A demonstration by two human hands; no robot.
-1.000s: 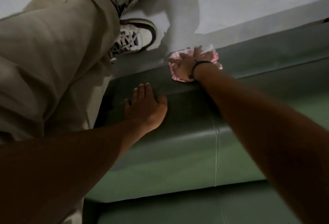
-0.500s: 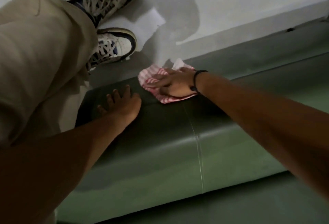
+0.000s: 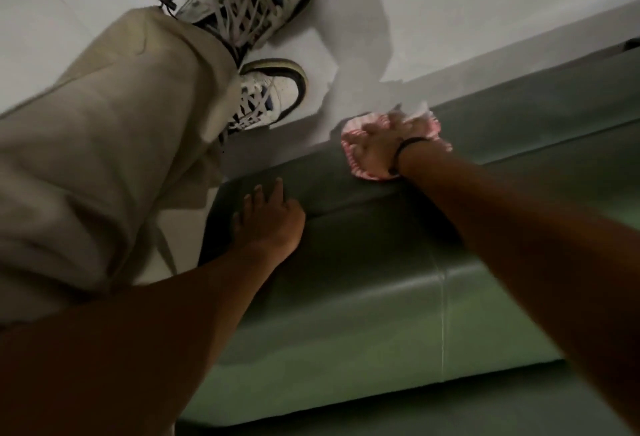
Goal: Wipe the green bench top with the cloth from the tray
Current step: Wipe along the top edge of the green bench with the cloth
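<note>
The green padded bench top runs from lower left to upper right, with a thin seam across it. A pink-and-white striped cloth lies at the bench's far edge, next to the pale floor. My right hand presses flat on the cloth, fingers spread over it; a dark band circles the wrist. My left hand rests palm-down on the bench near its left end, fingers apart, holding nothing. No tray is in view.
My legs in beige trousers and two white-and-dark sneakers stand on the pale floor just beyond the bench's left end. A darker green surface lies below the bench's near edge.
My right hand slid the cloth from near the left hand back to the right and toward the bench's far edge. The left hand stayed planted on the bench.
</note>
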